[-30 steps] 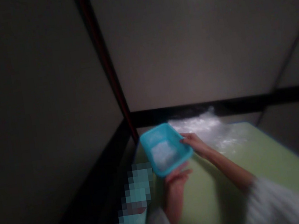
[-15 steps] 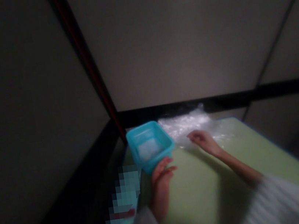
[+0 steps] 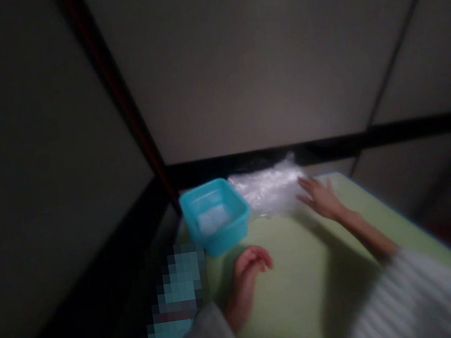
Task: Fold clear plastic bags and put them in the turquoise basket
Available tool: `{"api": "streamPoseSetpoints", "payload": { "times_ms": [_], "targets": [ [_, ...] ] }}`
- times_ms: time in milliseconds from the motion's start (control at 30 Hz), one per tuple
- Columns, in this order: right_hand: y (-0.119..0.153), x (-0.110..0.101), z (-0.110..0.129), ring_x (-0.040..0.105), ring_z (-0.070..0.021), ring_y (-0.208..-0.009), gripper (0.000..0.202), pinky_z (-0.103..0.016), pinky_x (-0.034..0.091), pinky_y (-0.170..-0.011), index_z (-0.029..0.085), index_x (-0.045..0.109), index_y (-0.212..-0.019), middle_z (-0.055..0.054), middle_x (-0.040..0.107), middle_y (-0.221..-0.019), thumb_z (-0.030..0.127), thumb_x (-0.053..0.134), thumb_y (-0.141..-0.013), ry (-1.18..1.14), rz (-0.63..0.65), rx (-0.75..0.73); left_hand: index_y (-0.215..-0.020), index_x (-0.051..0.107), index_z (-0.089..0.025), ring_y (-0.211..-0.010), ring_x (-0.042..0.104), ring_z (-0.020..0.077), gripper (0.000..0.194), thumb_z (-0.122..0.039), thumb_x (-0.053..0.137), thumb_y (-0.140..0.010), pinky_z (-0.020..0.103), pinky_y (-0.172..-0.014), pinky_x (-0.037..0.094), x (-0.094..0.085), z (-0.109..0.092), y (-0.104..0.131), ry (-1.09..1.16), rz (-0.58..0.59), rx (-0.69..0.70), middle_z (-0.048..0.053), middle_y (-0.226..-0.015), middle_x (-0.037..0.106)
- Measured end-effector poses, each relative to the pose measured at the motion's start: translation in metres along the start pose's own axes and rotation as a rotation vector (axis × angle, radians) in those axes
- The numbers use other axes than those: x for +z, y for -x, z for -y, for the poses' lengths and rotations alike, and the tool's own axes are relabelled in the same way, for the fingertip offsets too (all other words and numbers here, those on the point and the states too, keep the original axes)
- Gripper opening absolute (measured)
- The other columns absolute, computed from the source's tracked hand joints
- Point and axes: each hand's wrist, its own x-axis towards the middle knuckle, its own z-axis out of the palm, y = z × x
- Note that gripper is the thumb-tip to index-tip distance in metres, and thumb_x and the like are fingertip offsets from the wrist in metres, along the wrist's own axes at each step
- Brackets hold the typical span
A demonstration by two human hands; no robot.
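Observation:
A turquoise plastic basket (image 3: 240,227) stands at the far left of the green table, with something whitish on its bottom that is too blurred to name. In front of it, apart from its wall, is my left hand (image 3: 248,269), fingers loosely bent and nothing visible in them. My right hand (image 3: 321,199) is open with fingers spread, at the right end of a heap of clear plastic bags or film (image 3: 268,188). Whether its fingertips touch the plastic I cannot tell.
The green tabletop (image 3: 291,277) runs toward me and off to the right. A dark-framed pale wall or sliding panel (image 3: 247,87) rises close behind it. Left of the table lies a blurred-out turquoise item (image 3: 178,293).
My left hand has come away from the basket's front and drawn back toward me. My right hand has moved to the right over the plastic and spread its fingers. The view has shifted slightly.

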Motion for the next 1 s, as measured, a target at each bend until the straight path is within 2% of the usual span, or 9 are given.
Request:
{"api": "streamPoseSetpoints", "payload": {
  "times_ms": [167, 267, 367, 467, 533, 633, 733, 833, 1000],
  "targets": [
    [0.001, 0.003, 0.004, 0.033, -0.0409, -0.129, 0.037, -0.076, 0.015, -0.093, 0.021, 0.059, -0.119, -0.016, 0.044, -0.139, 0.039, 0.049, -0.089, -0.003, -0.005, 0.017, -0.066, 0.060, -0.015, -0.064, 0.053, 0.0157, 0.006, -0.016, 0.055, -0.063, 0.026, -0.062, 0.037, -0.001, 0.001, 0.000, -0.024, 0.008, 0.005, 0.003, -0.064, 0.061],
    [0.001, 0.002, 0.007, 0.037, -0.0396, -0.127, 0.039, -0.077, 0.014, -0.093, 0.021, 0.052, -0.127, -0.016, 0.048, -0.135, 0.035, 0.045, -0.090, -0.035, -0.055, 0.015, -0.067, 0.060, -0.015, -0.064, 0.054, 0.0159, 0.006, -0.016, 0.055, -0.063, 0.026, -0.062, 0.038, -0.001, 0.001, 0.000, -0.035, 0.014, 0.006, 0.003, -0.064, 0.061],
    [0.004, -0.006, 0.010, 0.035, -0.0366, -0.130, 0.047, -0.072, 0.018, -0.097, 0.018, 0.041, -0.136, -0.016, 0.043, -0.139, 0.033, 0.041, -0.091, -0.082, -0.143, -0.016, -0.067, 0.059, -0.015, -0.063, 0.054, 0.0153, 0.007, -0.016, 0.054, -0.062, 0.026, -0.062, 0.038, -0.002, 0.002, -0.001, -0.049, 0.025, 0.008, 0.002, -0.063, 0.061],
    [0.018, -0.012, 0.011, 0.040, -0.0305, -0.128, 0.046, -0.060, 0.026, -0.103, 0.017, 0.043, -0.135, -0.014, 0.046, -0.138, 0.032, 0.040, -0.091, -0.130, -0.207, -0.081, -0.065, 0.059, -0.015, -0.063, 0.053, 0.0145, 0.007, -0.015, 0.053, -0.063, 0.025, -0.062, 0.038, -0.002, 0.004, -0.003, -0.070, 0.036, 0.011, 0.002, -0.062, 0.060],
    [0.034, -0.010, 0.011, 0.045, -0.0270, -0.125, 0.044, -0.054, 0.029, -0.105, 0.020, 0.044, -0.134, -0.012, 0.049, -0.135, 0.029, 0.041, -0.091, -0.164, -0.250, -0.146, -0.065, 0.059, -0.015, -0.064, 0.054, 0.0144, 0.007, -0.014, 0.052, -0.064, 0.025, -0.063, 0.038, -0.002, 0.004, -0.003, -0.083, 0.046, 0.015, 0.002, -0.063, 0.061],
    [0.063, 0.001, 0.014, 0.049, -0.0251, -0.121, 0.048, -0.057, 0.025, -0.106, 0.022, 0.038, -0.137, -0.012, 0.054, -0.131, 0.021, 0.043, -0.090, -0.219, -0.364, -0.385, -0.067, 0.060, -0.015, -0.064, 0.056, 0.0146, 0.007, -0.014, 0.053, -0.064, 0.025, -0.061, 0.039, -0.001, 0.003, -0.002, -0.099, 0.064, 0.016, 0.003, -0.065, 0.062],
    [0.087, 0.013, 0.024, 0.051, -0.0222, -0.119, 0.049, -0.057, 0.020, -0.108, 0.020, 0.039, -0.136, -0.011, 0.059, -0.125, 0.012, 0.043, -0.088, -0.174, -0.346, -0.606, -0.081, 0.061, -0.015, -0.071, 0.063, 0.0171, 0.015, -0.016, 0.056, -0.067, 0.026, -0.063, 0.041, 0.001, 0.003, -0.002, -0.100, 0.027, 0.001, 0.005, -0.084, 0.067],
    [0.099, 0.018, 0.041, 0.059, -0.0172, -0.107, 0.038, -0.052, 0.015, -0.112, 0.015, 0.047, -0.128, -0.009, 0.066, -0.113, 0.011, 0.041, -0.090, -0.177, -0.360, -0.746, -0.094, 0.056, -0.017, -0.081, 0.065, 0.0200, 0.024, -0.020, 0.059, -0.070, 0.028, -0.067, 0.045, 0.002, 0.007, -0.004, -0.085, -0.059, -0.031, 0.008, -0.102, 0.065],
    [0.107, 0.011, 0.066, 0.064, -0.0123, -0.092, 0.025, -0.044, 0.016, -0.114, 0.013, 0.059, -0.111, -0.006, 0.069, -0.105, 0.012, 0.040, -0.094, -0.202, -0.366, -0.895, -0.102, 0.049, -0.021, -0.084, 0.064, 0.0177, 0.035, -0.015, 0.058, -0.069, 0.028, -0.072, 0.048, 0.001, 0.018, -0.006, -0.128, -0.096, 0.052, 0.004, -0.104, 0.063]
  ]
}}
